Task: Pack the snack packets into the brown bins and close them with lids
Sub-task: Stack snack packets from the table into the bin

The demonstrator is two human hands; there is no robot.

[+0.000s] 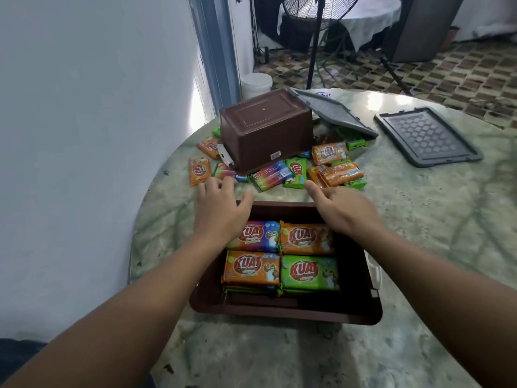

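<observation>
My left hand [221, 204] reaches past the far rim of the open brown bin [361, 301] at frame centre, its grip wide, fingers spread and holding nothing, the fingertips just at the loose snack packets [282, 175] scattered above it. My right hand [340, 204] stretches the same way over the bin's upper right corner, fingers relaxed and also empty, the forefinger pointing at a green packet [295, 170] in the pile. Below my wrists, the bin holds a neat top layer of four packets, a blue one [265, 233] and an orange one [306, 238] in the upper row, an orange and a green one [309, 273] below, with the edges of more packets showing underneath; room remains near the lower rim. Further up the frame a second brown bin [265, 127] sits upside down on the scattered packets, so I judge it not yet packed. A grey lid [333, 110] leans tilted against its right side, and another grey lid [426, 137] lies flat on the desk [433, 233] at the upper right, well apart from both bins. So the job looks less than half done: one bin partly filled, many packets loose, the other bin to turn and fill, and both lids to fit.
</observation>
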